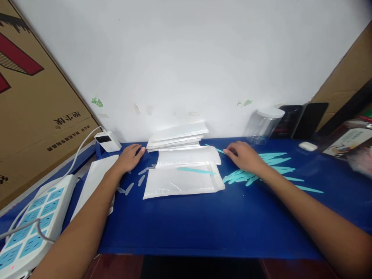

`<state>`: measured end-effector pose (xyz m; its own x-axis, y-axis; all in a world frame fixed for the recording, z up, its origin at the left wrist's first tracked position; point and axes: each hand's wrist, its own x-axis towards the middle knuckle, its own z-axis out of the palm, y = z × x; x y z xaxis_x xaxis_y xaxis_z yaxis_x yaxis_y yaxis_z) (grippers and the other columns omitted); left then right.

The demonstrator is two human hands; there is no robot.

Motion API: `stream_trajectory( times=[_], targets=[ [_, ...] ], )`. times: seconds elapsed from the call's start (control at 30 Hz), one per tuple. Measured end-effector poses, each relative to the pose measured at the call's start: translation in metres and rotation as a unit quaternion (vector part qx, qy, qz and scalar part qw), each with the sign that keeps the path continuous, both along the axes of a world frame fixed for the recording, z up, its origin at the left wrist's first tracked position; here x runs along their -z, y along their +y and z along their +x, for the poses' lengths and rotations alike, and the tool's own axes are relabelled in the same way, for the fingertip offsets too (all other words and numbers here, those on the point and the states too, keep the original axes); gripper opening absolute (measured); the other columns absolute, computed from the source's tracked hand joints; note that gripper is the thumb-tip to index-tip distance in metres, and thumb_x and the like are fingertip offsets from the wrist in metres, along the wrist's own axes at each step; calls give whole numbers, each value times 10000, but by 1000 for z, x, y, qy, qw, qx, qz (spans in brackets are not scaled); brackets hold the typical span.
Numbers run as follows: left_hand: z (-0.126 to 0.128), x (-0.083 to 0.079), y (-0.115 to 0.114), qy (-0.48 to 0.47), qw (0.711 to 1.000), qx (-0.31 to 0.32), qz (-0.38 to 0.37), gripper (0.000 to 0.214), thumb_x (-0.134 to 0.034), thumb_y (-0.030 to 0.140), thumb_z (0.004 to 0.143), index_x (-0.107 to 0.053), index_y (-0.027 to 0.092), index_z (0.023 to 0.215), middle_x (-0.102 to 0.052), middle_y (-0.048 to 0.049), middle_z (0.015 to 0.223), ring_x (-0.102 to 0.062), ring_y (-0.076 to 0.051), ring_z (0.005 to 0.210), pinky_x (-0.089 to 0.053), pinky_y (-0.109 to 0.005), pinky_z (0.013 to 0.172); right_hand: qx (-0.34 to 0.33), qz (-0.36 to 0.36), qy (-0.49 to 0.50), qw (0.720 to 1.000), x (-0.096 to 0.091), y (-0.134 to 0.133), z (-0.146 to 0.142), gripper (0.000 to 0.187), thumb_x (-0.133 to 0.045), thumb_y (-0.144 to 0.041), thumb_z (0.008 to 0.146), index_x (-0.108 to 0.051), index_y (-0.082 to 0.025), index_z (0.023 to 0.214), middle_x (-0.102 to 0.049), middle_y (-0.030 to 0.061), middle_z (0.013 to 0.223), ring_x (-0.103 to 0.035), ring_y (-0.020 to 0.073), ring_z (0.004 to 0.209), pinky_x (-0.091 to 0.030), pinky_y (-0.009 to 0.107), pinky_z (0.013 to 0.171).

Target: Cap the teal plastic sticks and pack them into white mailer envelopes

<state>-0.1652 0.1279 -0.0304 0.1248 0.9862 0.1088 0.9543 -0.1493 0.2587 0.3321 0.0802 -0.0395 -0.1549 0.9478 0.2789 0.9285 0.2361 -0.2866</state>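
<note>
Right now the left hand (129,157) lies palm-down on the blue surface (203,224), its grip apart and holding nothing, with the fingertips just beside the stack of white bags (177,135). The right hand (245,157) rests on the near edge of the pile of teal sticks (276,162). Its fingers are drawn together at the end of one teal stick (216,149), but I cannot tell whether that grip is clamped on it or only touching.

A flat clear bag (183,182) lies between the hands, with another stick (193,170) lying along its upper part. Small clear strips (129,188) are scattered near the left wrist.

The thin stick looks easy to fumble. The right forearm crosses the pile, so a sweep could scatter sticks. The slick bag, unpinned, could slide.
</note>
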Motion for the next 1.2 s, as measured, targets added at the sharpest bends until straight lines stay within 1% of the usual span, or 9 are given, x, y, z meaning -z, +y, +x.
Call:
stream_trajectory(
  times=[0.2,0.4,0.47,0.53,0.63,0.7,0.9,1.07,1.2],
  targets=[
    [9,-24,-24,-10,999,39,-11,743,-344,724,1018,-727,152,1297,-693,-179,1411,-621,-367,1316,-454,-437,1143,0,-4,3,1000,0,0,-1,329,-502,-410,1046,-716,-179,952,-707,138,954,-626,308,939,-470,418,823],
    [8,-28,-61,-22,997,67,-28,712,-370,753,1020,-744,220,1308,-694,-128,1439,-569,-391,1396,-436,-483,1175,1,-5,5,1000,0,0,-3,295,-523,-393,1046,-715,-191,947,-707,121,958,-628,304,961,-466,405,837],
    [4,-25,-75,4,999,50,9,744,-412,782,994,-699,234,1408,-584,-136,1576,-428,-418,1522,-326,-556,1259,2,-7,5,1000,0,-1,-4,299,-522,-399,1048,-711,-194,941,-707,119,954,-627,302,950,-464,398,818],
    [2,-20,-87,36,999,18,35,854,-486,819,943,-531,269,1594,-323,-134,1755,-212,-458,1624,-217,-649,1286,2,-7,5,1000,-1,-2,-5,308,-517,-406,1051,-708,-195,934,-707,121,952,-625,302,947,-461,396,812],
    [5,-9,-101,61,998,-8,-9,1087,-552,862,876,-167,325,1739,66,-110,1818,15,-486,1649,-160,-718,1271,0,-6,5,1000,-1,-3,-6,309,-517,-406,1050,-705,-194,928,-708,124,955,-624,304,952,-456,399,820],
    [10,0,-105,71,996,-8,-51,1125,-530,873,876,-79,319,1744,124,-110,1807,43,-479,1647,-115,-712,1281,0,-5,4,1000,-1,-2,-6,305,-516,-399,1050,-704,-191,931,-707,124,954,-624,303,950,-452,398,825],
    [25,15,-92,24,999,-44,6,892,-235,751,1042,-235,180,1727,-128,-189,1802,-125,-406,1658,-162,-614,1301,-4,-4,1,1000,0,0,-6,328,-492,-400,1059,-698,-190,915,-695,118,925,-618,290,909,-440,389,808],
    [26,16,-70,12,995,-57,78,737,-418,727,1006,-630,144,1404,-570,-236,1467,-453,-455,1408,-373,-626,1150,-8,-4,8,1000,0,-1,-6,312,-510,-402,1049,-703,-191,924,-693,117,931,-620,291,929,-447,387,813],
    [30,17,-56,-3,992,-32,123,484,-447,622,1024,-680,198,1047,-652,-149,1078,-583,-363,1114,-446,-533,1057,-11,-7,15,1000,1,-1,-5,300,-521,-401,1044,-707,-198,925,-696,111,939,-623,283,924,-450,377,792]
  ],
)
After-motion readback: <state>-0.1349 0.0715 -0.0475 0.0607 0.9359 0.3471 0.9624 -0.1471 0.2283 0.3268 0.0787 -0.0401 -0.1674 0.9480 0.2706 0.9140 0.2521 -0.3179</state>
